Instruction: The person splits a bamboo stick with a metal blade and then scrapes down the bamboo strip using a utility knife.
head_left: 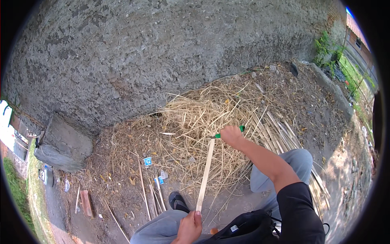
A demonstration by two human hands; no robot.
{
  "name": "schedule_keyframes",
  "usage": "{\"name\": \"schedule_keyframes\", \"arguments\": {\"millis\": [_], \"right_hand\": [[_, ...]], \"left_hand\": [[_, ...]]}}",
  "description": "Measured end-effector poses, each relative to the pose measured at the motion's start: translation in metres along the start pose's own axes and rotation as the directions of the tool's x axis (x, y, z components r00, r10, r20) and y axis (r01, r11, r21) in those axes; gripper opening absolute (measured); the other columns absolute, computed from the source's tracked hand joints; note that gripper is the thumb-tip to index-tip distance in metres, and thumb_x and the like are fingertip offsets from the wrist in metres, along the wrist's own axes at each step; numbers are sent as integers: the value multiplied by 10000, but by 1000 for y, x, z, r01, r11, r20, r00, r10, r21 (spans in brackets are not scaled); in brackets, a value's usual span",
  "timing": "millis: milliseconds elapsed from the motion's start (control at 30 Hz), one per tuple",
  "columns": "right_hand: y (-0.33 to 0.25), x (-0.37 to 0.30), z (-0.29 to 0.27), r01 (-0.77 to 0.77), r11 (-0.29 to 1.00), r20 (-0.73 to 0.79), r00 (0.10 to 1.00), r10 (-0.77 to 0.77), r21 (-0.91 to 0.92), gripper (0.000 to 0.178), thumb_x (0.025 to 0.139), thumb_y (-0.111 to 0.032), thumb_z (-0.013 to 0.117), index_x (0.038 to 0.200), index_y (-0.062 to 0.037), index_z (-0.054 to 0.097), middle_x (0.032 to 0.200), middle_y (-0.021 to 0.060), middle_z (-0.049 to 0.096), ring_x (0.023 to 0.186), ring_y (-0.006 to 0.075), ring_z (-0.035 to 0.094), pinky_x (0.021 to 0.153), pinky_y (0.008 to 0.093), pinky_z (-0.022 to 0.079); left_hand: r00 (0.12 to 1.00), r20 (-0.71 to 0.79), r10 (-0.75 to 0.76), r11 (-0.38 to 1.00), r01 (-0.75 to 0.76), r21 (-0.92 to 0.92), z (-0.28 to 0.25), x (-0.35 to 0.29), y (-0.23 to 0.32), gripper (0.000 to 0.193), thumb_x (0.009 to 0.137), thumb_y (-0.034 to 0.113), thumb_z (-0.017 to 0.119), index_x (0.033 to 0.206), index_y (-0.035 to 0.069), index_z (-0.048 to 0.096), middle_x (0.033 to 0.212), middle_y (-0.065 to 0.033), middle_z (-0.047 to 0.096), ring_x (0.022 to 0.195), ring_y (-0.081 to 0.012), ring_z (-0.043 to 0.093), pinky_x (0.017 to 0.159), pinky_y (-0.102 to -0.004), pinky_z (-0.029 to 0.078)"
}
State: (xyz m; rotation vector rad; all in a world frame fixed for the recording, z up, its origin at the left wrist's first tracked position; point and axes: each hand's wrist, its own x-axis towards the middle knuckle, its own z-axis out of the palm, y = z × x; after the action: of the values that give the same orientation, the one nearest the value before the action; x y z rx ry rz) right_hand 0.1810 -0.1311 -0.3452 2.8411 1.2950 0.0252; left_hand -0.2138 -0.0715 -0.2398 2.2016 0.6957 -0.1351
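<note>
My left hand (190,227) is closed around the lower end of a long, pale, flat bamboo strip (206,175), low in the view between my knees. The strip slopes up and away from me over a heap of shavings. At its far end, my right hand (232,136) grips a green-handled knife (218,135). The knife's short dark end meets or lies just above the strip's tip; whether it cuts in is too small to tell. Under both hands lies a tangled heap of thin straw-coloured shavings (195,118).
A rough grey wall (162,53) rises behind the heap. Several split strips (280,134) lie by my right knee, and a few thin sticks (143,187) to the left. A concrete block (67,144), a brick piece (86,203) and a blue-and-white packet (147,161) are on the ground.
</note>
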Motion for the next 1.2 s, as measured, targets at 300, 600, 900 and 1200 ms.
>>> {"name": "schedule_keyframes", "arguments": {"millis": [300,600,900,1200], "right_hand": [[107,26,32,-466,846,-59,882,468,-261,134,778,-142,737,905,-117,702,887,47,701,811,214,693,652,328,554],[90,-13,-70,-342,928,-38,936,351,150,155,725,-96,620,823,13,670,870,240,662,833,400,666,737,486,541],[-28,-45,-102,-7,950,-69,997,30,311,113,712,-59,617,798,-10,671,734,189,651,713,353,675,658,460,537],[-43,-39,-91,-47,968,-112,991,77,248,70,766,-66,606,755,-30,665,716,154,666,659,293,685,574,434,532]], "left_hand": [[978,-144,150,986,-138,93,-26,-29,8,273,966,198,391,868,4,557,671,-251,586,652,-467,584,580,-526,446],[973,-134,-190,970,166,-178,-38,-20,-66,360,976,257,412,708,41,517,515,-18,449,444,-129,466,415,-311,367],[976,-219,-23,996,4,-85,-41,-24,-24,301,960,239,440,828,2,571,605,-145,567,551,-296,581,528,-403,440],[973,-229,2,995,21,96,-16,-32,5,257,977,210,431,1001,-3,573,727,-275,609,704,-476,600,592,-542,450]]}}
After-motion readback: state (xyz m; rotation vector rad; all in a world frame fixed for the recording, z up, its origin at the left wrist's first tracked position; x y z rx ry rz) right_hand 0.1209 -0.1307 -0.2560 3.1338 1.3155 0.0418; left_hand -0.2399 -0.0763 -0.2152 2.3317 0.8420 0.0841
